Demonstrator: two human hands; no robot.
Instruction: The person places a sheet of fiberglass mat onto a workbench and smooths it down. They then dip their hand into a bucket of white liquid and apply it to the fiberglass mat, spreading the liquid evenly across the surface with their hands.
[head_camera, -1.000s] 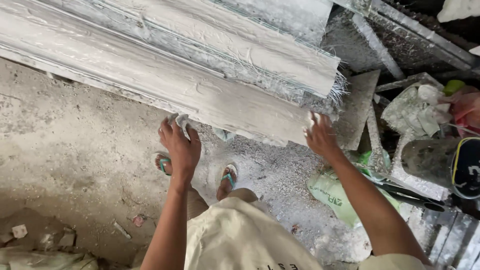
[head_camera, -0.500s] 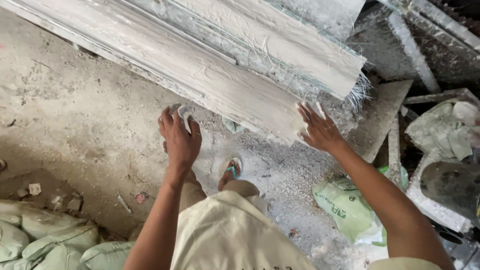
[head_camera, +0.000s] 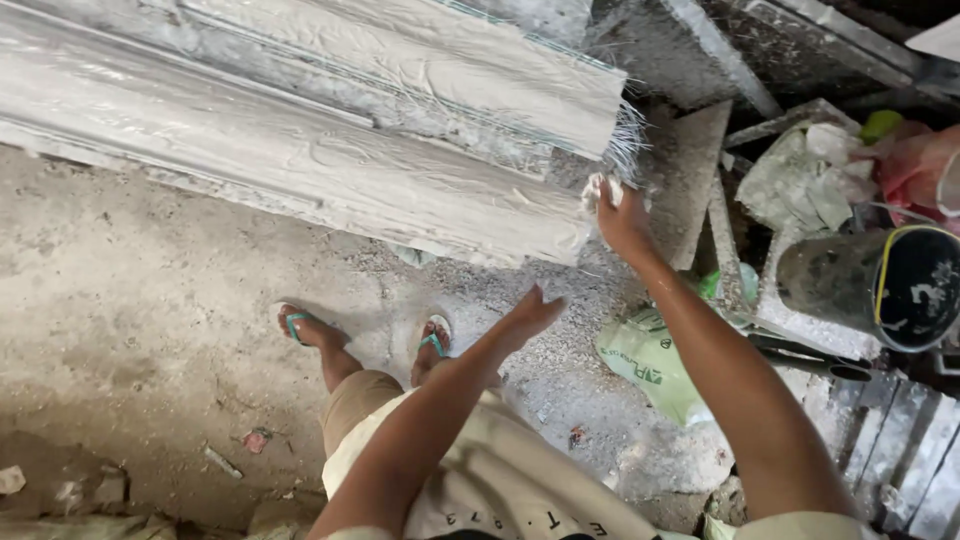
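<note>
- Head view: a long white plaster moulding (head_camera: 300, 165) lies slantwise across the top of the picture, raised above the dusty concrete floor (head_camera: 130, 300), with a second plaster length (head_camera: 420, 70) stacked just behind it.
- The right hand (head_camera: 620, 215) is at the moulding's near end, fingers curled against its edge and coated in white plaster; loose fibres (head_camera: 628, 135) stick out just above it.
- The left hand (head_camera: 530, 312) hangs free below the moulding, touching nothing, fingers straight and held together.
- Two feet in green sandals (head_camera: 300, 328) stand on the floor beneath.
- To the right lie a green sack (head_camera: 650, 365), crumpled bags (head_camera: 800, 175) and a dark bucket (head_camera: 900, 285).
</note>
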